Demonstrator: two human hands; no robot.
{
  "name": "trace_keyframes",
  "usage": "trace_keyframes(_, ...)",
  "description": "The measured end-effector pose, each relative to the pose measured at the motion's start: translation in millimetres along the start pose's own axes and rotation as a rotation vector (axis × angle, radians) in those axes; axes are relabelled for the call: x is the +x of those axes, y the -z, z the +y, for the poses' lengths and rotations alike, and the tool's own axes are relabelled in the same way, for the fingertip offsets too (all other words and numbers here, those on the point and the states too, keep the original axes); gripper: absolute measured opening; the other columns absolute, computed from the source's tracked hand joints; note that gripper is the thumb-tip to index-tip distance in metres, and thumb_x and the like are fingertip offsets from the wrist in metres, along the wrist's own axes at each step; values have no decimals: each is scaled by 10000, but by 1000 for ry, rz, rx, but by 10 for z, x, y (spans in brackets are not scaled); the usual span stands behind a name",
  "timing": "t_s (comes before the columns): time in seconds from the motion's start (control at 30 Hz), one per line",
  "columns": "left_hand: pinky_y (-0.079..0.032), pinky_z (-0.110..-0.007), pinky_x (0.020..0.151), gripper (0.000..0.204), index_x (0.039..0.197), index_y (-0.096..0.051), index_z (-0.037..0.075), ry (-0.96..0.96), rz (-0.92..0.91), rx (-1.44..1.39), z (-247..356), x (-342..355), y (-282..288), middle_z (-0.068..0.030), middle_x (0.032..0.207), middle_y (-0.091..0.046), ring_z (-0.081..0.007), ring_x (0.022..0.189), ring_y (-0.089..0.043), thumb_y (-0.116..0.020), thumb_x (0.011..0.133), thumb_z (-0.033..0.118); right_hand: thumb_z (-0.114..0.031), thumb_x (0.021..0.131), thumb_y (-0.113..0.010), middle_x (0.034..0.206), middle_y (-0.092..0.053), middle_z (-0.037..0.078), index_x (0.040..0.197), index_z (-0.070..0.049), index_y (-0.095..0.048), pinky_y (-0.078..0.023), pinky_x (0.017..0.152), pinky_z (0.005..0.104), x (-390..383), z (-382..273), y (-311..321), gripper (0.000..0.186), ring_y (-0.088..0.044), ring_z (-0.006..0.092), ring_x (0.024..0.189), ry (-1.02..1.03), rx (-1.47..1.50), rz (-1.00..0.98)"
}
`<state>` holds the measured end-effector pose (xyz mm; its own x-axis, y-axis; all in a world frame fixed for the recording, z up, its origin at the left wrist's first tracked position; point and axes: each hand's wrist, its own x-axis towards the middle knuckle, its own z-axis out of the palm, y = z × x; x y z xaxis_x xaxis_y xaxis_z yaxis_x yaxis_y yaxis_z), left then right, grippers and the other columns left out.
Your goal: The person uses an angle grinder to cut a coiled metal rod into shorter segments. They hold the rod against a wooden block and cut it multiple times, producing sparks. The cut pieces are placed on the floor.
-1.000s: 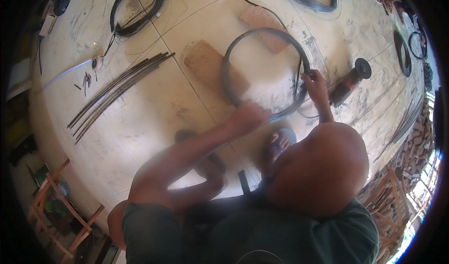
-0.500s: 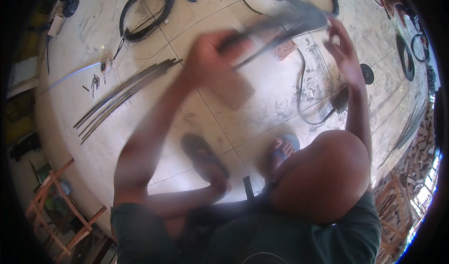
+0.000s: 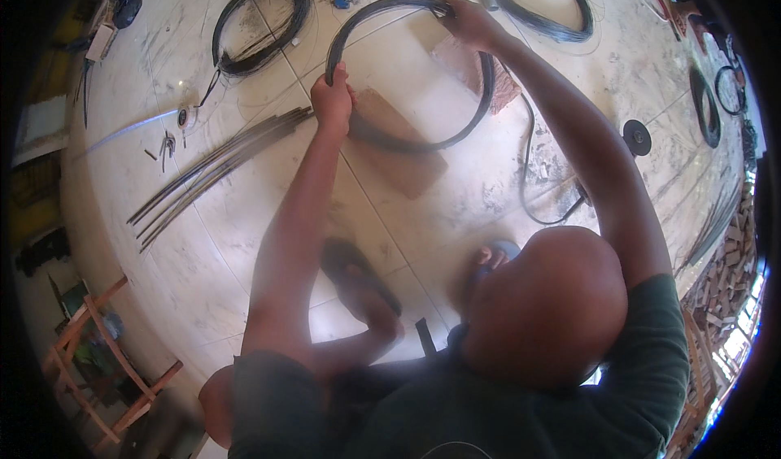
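Observation:
A dark coil of thin wire [image 3: 411,145] is held up in front of me, its ring facing upward. My left hand [image 3: 332,103] is closed round its left side, and my right hand [image 3: 470,21] grips its far right side with the fingers curled over the strands. Through and beneath the ring show a flat brown board [image 3: 404,165] and a reddish rough block [image 3: 506,95] on the floor. Left of my left hand lie several long dark rods [image 3: 220,165] in a loose bundle.
Other wire coils [image 3: 220,32] lie at the far left, and another coil [image 3: 561,30] at the far right. A tape measure [image 3: 184,118] with its blade out is at left. A black disc [image 3: 637,137] and a black cord [image 3: 525,162] lie right. My feet are on the tiled floor [image 3: 366,207].
The coil was blurred and seen nearly edge-on; now its ring faces up. My right hand has moved left and away from me onto the rim. My left hand has shifted slightly left.

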<state>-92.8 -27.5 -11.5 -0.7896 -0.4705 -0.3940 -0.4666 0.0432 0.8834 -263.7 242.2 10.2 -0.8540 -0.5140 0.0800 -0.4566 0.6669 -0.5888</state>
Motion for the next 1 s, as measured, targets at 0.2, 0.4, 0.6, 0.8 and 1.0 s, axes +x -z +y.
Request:
trace_keyframes(0.2,-495,-515,942,496,1298,-576,45,-274,213,1033,-139,-52,85,-192,1339,-565,-371,1194,-573,-541,1036,465,-140,990,-492,1179,-706,169,1393,-152,-552,-533,948,499,-2,18,-348,408,-639,386,1128,-44,-282,17)
trace_keyframes(0.4,-312,-622,1103,617,1490,-502,168,-943,-91,731,-413,-339,14,-185,1550,-433,-418,1401,-422,-600,986,511,-214,958,-592,1270,-667,177,1430,-174,-543,-496,1035,478,-90,133,-383,476,-589,391,1239,9,-121,147)
trace_keyframes(0.6,-245,-704,1157,607,1480,-546,267,-1225,-530,1163,-208,-1044,-162,-86,1565,-484,-308,1487,-388,-613,944,545,-167,1003,-676,1234,-716,85,1333,-102,-660,-581,923,361,-744,103,318,336,-702,194,1092,-114,251,342)
trace_keyframes(0.8,-265,-732,1143,451,1395,-598,211,-1151,-529,1264,-297,-1024,-133,-32,1505,-559,-281,1452,-448,-593,1002,432,-180,1039,-626,1102,-725,86,1299,-92,-683,-590,906,349,-2341,395,1096,280,-702,168,1021,-583,39,550)
trace_keyframes(1.0,-217,-712,1178,366,1348,-599,149,-1134,-503,1237,-236,-805,-234,-34,1514,-545,-274,1463,-430,-550,1045,348,-481,985,-644,1191,-658,179,1357,1,-587,-521,901,378,-4070,1239,1074,611,-639,243,1063,-1210,-129,887)
